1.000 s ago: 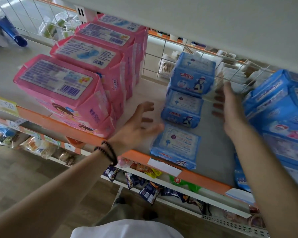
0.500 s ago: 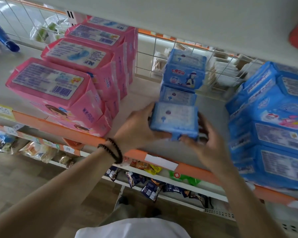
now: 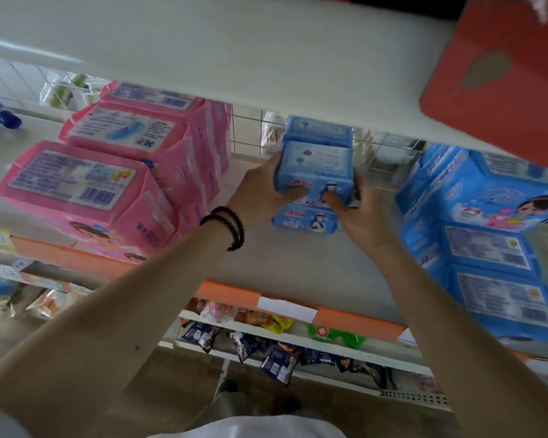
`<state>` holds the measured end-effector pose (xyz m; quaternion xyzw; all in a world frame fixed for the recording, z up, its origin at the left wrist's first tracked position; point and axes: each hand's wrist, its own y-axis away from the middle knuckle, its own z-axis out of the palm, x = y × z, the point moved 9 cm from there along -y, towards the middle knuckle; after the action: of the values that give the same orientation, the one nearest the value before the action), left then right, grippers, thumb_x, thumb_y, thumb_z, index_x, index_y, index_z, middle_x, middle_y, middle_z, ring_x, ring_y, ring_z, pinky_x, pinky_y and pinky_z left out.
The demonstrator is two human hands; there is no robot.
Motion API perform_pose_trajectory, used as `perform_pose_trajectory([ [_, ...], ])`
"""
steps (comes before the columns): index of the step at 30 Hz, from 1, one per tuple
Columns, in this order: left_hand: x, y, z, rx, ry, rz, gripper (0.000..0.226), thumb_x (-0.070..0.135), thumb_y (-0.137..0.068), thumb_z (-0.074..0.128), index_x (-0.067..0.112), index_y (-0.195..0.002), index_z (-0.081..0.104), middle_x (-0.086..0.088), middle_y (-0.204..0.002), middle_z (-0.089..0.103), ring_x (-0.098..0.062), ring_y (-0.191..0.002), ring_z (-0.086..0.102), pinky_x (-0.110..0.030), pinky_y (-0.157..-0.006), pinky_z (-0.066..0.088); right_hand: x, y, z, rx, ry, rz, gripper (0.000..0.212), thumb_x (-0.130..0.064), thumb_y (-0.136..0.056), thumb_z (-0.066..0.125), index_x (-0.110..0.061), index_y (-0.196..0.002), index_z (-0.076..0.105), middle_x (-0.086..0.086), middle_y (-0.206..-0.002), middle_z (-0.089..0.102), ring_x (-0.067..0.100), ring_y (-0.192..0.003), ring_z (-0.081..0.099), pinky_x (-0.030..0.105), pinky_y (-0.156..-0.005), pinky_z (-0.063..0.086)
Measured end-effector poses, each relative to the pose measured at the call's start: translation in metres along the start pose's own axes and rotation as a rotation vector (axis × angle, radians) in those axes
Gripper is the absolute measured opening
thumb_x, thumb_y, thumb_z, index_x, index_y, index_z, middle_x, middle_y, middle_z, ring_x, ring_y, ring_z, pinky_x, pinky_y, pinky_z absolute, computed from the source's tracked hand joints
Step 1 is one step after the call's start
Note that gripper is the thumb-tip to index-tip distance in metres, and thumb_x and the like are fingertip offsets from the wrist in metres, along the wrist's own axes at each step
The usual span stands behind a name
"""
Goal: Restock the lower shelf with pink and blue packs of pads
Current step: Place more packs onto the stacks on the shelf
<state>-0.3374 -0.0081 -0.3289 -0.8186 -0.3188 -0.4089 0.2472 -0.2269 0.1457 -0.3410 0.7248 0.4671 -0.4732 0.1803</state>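
1. Two hands, left hand [image 3: 260,192] and right hand [image 3: 358,213], now clasp the small blue pack [image 3: 314,170] lifted from the shelf [image 3: 298,263] front.
2. It sits mid-frame atop another blue pack [image 3: 304,218], so stacking progresses.

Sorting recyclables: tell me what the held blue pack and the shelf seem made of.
Blue pack: likely thin printed plastic film, slightly glossy; it dents under both thumbs. Shelf: probably painted metal, smooth matte off-white deck with a wire grid behind; exact material unclear.
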Motion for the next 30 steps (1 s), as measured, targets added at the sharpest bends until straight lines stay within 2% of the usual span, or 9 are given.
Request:
perform_pose_trajectory([
  [5, -0.009, 0.001, 0.006, -0.022, 0.083, -0.066, 0.067, 0.031, -0.091, 0.074, 0.022, -0.149, 0.041, 0.000, -0.129, 0.066, -0.015, -0.112, 0.066, -0.037, -0.097, 0.056, 0.003, -0.001, 0.001, 0.021, 0.011, -0.010, 0.057, -0.044, -0.087, 0.072, -0.024, -0.137, 0.053, -0.011, -0.116, 0.067, -0.004, -0.096, 0.064, 0.042, -0.089, 0.058],
  [8, -0.015, 0.006, 0.004, 0.030, 0.017, -0.110, 0.063, 0.036, -0.092, 0.072, 0.022, -0.146, 0.042, 0.010, -0.114, 0.063, -0.011, -0.102, 0.062, -0.012, -0.078, 0.049, 0.002, 0.002, 0.007, 0.047, 0.026, -0.016, 0.042, -0.053, -0.084, 0.069, -0.042, -0.123, 0.056, -0.003, -0.114, 0.071, 0.014, -0.099, 0.069, 0.050, -0.086, 0.056],
  [10, -0.017, 0.016, -0.003, 0.106, -0.030, -0.112, 0.050, 0.041, -0.089, 0.073, 0.022, -0.129, 0.049, 0.013, -0.101, 0.062, -0.016, -0.097, 0.064, -0.006, -0.068, 0.044, -0.002, 0.011, 0.006, 0.070, 0.054, -0.018, 0.053, -0.060, -0.080, 0.065, -0.040, -0.128, 0.054, 0.003, -0.123, 0.067, 0.021, -0.110, 0.065, 0.046, -0.095, 0.052],
  [12, -0.006, 0.030, -0.005, 0.144, -0.045, -0.025, 0.056, 0.053, -0.087, 0.071, 0.022, -0.128, 0.050, 0.005, -0.114, 0.065, -0.020, -0.112, 0.064, -0.025, -0.092, 0.051, -0.011, 0.026, 0.000, 0.092, 0.112, -0.054, 0.071, -0.058, -0.081, 0.062, -0.022, -0.140, 0.047, 0.008, -0.137, 0.057, 0.022, -0.126, 0.054, 0.035, -0.107, 0.042],
  [15, 0.024, 0.061, 0.003, 0.217, -0.227, 0.090, 0.073, 0.067, -0.088, 0.051, 0.017, -0.140, 0.045, -0.013, -0.137, 0.057, -0.037, -0.127, 0.055, -0.055, -0.106, 0.044, -0.019, 0.052, -0.009, 0.147, 0.253, -0.073, 0.077, -0.054, -0.091, 0.058, -0.007, -0.149, 0.039, 0.015, -0.149, 0.046, 0.028, -0.137, 0.045, 0.046, -0.113, 0.036],
  [17, 0.062, 0.082, 0.011, 0.234, -0.334, 0.180, 0.080, 0.065, -0.084, 0.048, 0.014, -0.146, 0.042, -0.015, -0.152, 0.046, -0.041, -0.133, 0.049, -0.057, -0.105, 0.044, -0.031, 0.068, -0.025, 0.230, 0.353, -0.115, 0.077, -0.057, -0.094, 0.052, -0.005, -0.149, 0.040, 0.019, -0.146, 0.049, 0.033, -0.132, 0.049, 0.048, -0.108, 0.039],
  [20, 0.112, 0.095, 0.031, 0.192, -0.348, 0.359, 0.079, 0.056, -0.083, 0.053, 0.015, -0.148, 0.038, -0.008, -0.166, 0.025, -0.042, -0.144, 0.035, -0.059, -0.109, 0.035, -0.055, 0.095, -0.050, 0.304, 0.443, -0.139, 0.074, -0.037, -0.090, 0.067, -0.007, -0.150, 0.038, 0.021, -0.147, 0.047, 0.036, -0.134, 0.044, 0.048, -0.107, 0.036],
  [24, 0.144, 0.086, 0.059, 0.093, -0.311, 0.435, 0.072, 0.059, -0.089, 0.043, 0.010, -0.141, 0.050, -0.011, -0.159, 0.036, -0.038, -0.145, 0.033, -0.058, -0.116, 0.030, -0.071, 0.139, -0.098, 0.406, 0.466, -0.056, 0.074, -0.029, -0.089, 0.072, -0.013, -0.152, 0.037, 0.016, -0.154, 0.038, 0.037, -0.135, 0.039, 0.047, -0.112, 0.032],
  [30, 0.204, 0.130, 0.097, 0.106, -0.268, 0.701, 0.061, 0.047, -0.093, 0.047, 0.007, -0.139, 0.047, -0.021, -0.142, 0.052, -0.043, -0.125, 0.050, -0.056, -0.101, 0.043, -0.069, 0.218, -0.171, 0.562, 0.568, 0.108, 0.075, -0.034, -0.089, 0.064, -0.015, -0.154, 0.033, 0.017, -0.156, 0.035, 0.039, -0.142, 0.034, 0.047, -0.114, 0.027],
])
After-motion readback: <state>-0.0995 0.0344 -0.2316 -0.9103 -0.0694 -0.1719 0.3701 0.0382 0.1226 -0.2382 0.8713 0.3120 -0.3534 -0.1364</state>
